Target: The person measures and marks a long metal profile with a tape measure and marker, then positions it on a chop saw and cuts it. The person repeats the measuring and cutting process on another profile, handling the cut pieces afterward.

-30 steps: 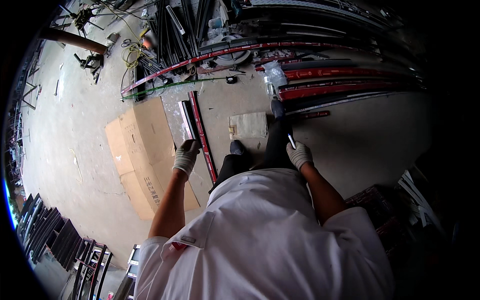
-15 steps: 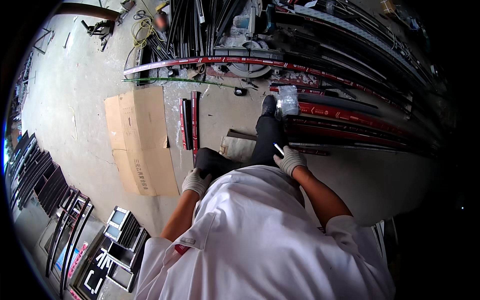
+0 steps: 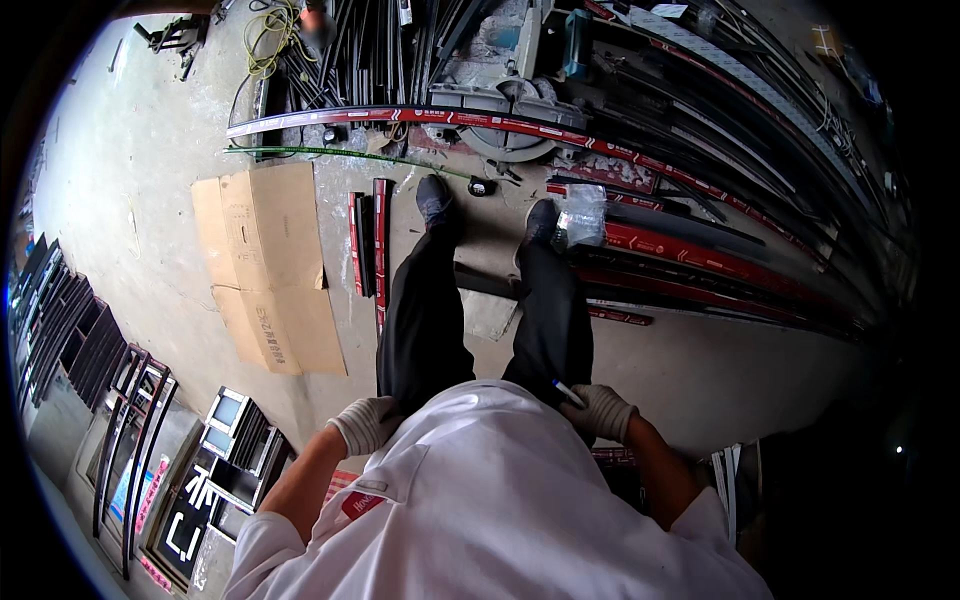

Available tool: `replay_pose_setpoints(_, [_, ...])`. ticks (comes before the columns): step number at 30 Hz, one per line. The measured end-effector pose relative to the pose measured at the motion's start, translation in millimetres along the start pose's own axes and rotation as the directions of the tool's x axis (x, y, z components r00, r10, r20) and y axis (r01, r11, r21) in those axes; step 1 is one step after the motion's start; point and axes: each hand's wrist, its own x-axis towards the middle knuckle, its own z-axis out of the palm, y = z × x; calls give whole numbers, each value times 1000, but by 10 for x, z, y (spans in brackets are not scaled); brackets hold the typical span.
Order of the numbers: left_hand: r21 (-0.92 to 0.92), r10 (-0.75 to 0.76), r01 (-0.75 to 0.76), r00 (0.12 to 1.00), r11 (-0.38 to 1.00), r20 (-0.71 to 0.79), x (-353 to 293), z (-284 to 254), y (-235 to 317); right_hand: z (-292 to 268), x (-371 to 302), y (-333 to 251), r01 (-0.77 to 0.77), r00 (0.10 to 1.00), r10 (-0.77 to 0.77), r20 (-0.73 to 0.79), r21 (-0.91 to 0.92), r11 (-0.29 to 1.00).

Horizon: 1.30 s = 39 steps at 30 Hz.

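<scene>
My right hand [image 3: 605,411], in a pale knitted glove, is closed around a pen [image 3: 568,392] with a white barrel, beside my right thigh. My left hand [image 3: 364,426], gloved alike, rests against the dark trousers [image 3: 428,330] at my left hip, its fingertips mostly hidden by the cloth. Ahead of my feet lies a tape measure [image 3: 481,187] with a black case, its green blade [image 3: 340,152] drawn out to the left. Just beyond, a long profile with red film [image 3: 470,119] spans the floor, apart from both hands.
Flattened cardboard [image 3: 262,270] lies left of short red and black profiles [image 3: 381,240]. A cut-off saw [image 3: 510,110] stands beyond the long profile. Stacked red profiles [image 3: 690,250] and clear plastic wrap [image 3: 583,213] are right of my feet. Framed panels [image 3: 235,440] stand lower left.
Both hands have come back nearer my body, the right one still with the pen. My left foot now shows ahead beside the right, and both legs reach forward.
</scene>
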Motion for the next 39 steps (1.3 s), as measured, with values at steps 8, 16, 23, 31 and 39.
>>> replay_pose_setpoints(8, [-13,192,-195,973,981,-130,2454,-1636,-87,-618,2724,-531,105,924,-148,-354,-136,985])
replay_pose_setpoints(16, [95,273,-257,868,962,-415,4608,-2611,-458,-958,5987,-348,-4,928,-185,-324,-504,864])
replay_pose_setpoints(23, [145,262,-222,886,964,-383,5226,-2561,-1168,-1057,6997,35,-142,830,-101,-549,-382,913])
replay_pose_setpoints(31, [33,426,-441,841,897,-332,5168,-2374,-1359,-925,7265,98,-28,603,-200,-772,-271,962])
replay_pose_setpoints(39, [-51,329,-369,876,928,-352,5051,-2243,-1638,-731,7100,-302,92,384,-515,-766,-523,847])
